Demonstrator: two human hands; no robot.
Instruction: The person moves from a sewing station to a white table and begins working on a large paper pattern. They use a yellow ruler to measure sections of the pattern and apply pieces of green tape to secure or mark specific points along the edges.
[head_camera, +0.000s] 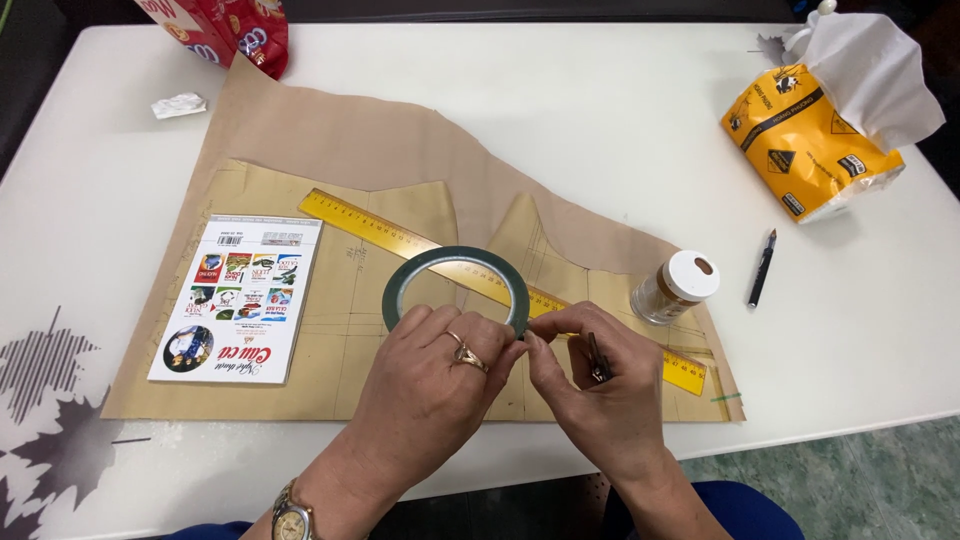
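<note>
My left hand (425, 385) grips the near rim of a dark green roll of tape (420, 268), held upright above the table; a ring sits on one finger and a watch on the wrist. My right hand (590, 375) pinches at the roll's right edge with thumb and forefinger and also holds a small dark tool against the palm. Under the roll lies a yellow ruler (375, 226), slanting across brown pattern paper (380, 150) with drawn lines.
A booklet with a colourful cover (240, 298) lies on the paper's left part. A small clear jar with a white lid (677, 288) stands right of the ruler, a dark pen (761, 268) beyond it. A yellow tissue pack (810, 140) sits far right, a red bag (225, 28) far left, crumpled paper (178, 104) nearby.
</note>
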